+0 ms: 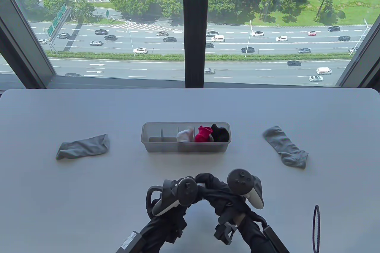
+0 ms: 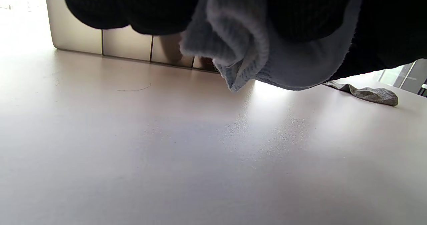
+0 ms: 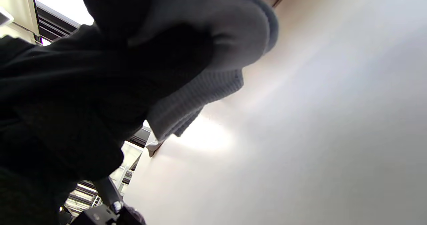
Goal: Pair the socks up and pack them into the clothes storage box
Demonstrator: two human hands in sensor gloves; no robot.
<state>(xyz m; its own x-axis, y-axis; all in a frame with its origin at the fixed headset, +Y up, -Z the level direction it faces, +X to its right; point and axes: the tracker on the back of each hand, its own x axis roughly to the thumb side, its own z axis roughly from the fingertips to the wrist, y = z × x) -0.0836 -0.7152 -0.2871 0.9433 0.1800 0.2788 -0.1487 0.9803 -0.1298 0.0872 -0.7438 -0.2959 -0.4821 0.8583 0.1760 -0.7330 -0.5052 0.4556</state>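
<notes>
Near the table's front edge my left hand and right hand meet, black-gloved fingers curled together round a light blue sock. In the table view the hands hide the sock almost wholly; the right wrist view shows its bunched ribbed cuff. The clear clothes storage box stands mid-table beyond the hands. Its right compartments hold a white sock bundle, a red one and a black one. One grey sock lies flat to the box's left, another grey sock to its right.
The box's left compartments show nothing inside. A thin black cable loop hangs at the front right. The white table ends at a large window at the far edge.
</notes>
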